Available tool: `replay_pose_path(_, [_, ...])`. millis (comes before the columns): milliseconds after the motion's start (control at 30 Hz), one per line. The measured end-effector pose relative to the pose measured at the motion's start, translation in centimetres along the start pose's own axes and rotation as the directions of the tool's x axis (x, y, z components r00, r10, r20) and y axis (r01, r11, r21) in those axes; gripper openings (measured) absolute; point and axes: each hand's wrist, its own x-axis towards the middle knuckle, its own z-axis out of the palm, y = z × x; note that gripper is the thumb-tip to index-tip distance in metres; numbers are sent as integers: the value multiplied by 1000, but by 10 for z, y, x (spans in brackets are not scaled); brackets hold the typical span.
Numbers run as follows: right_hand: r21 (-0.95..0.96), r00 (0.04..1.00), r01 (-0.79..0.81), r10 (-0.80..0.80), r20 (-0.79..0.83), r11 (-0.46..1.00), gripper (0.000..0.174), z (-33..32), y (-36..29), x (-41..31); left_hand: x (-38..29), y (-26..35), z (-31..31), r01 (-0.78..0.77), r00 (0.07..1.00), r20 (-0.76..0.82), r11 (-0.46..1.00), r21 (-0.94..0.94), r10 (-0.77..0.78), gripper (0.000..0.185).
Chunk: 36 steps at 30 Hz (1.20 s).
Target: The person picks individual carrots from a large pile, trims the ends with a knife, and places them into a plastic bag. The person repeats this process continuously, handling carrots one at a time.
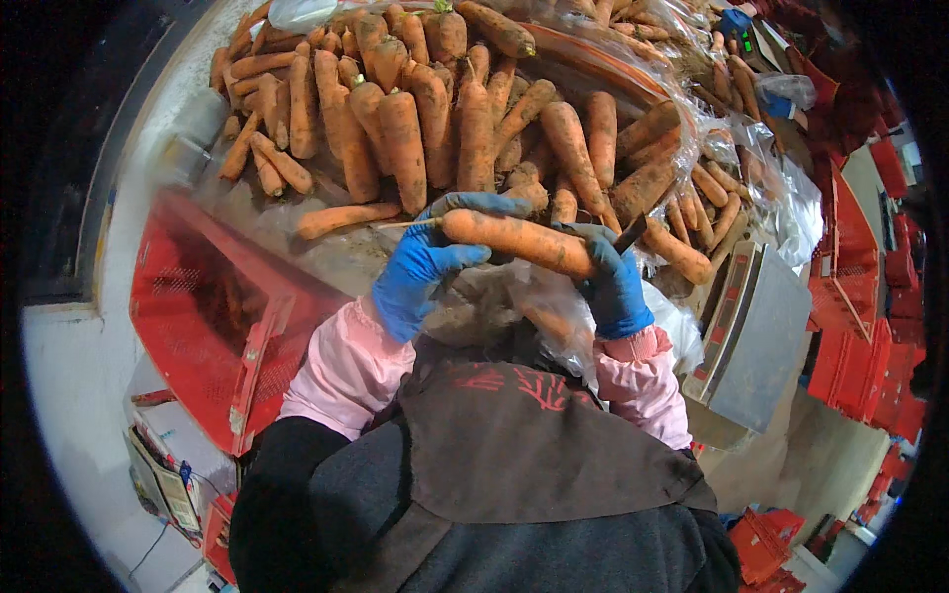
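Note:
Both hands wear blue gloves with dirt-darkened fingers. A large orange carrot (519, 241) lies crosswise between them, with soil marks on its skin. My left hand (426, 267) is curled around its left end, where a thin root tail pokes out past the fingers. On the other end, my right hand (614, 285) has its fingers closed. A dark, blade-like piece (630, 233) sticks up beside the right fingers; what it is cannot be told. Just beyond the hands is a heap of soil-stained carrots (404, 148), and clear plastic film (552, 296) lies beneath them.
At left stands a red perforated plastic crate (185, 289) with carrots inside. A bench scale with a grey metal plate (760, 337) is at right. More red crates (845, 356) line the far right. A co-worker's blue-gloved hand (778, 105) is at the heap's upper right.

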Motion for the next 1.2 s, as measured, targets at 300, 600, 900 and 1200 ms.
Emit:
replay_pose_path(300, [-97, 992, 61, -71, -106, 993, 29, -23, -30, -11, -133, 116, -144, -108, 620, -578, 788, 607, 530, 49])
replay_pose_path(600, [-293, 985, 74, -116, -129, 953, 28, -31, -46, 44, -149, 91, -244, 435, 500, -594, 411, 801, 630, 38])
replay_pose_path(900, [-992, 964, -97, -240, -115, 85, 48, -10, -36, 96, 69, 0, -57, -93, 978, -35, 578, 811, 207, 25])
replay_pose_path(1200, [107, 973, -146, 162, -163, 983, 30, -79, -58, 71, 177, -45, -38, -76, 995, 103, 786, 613, 16, 24])
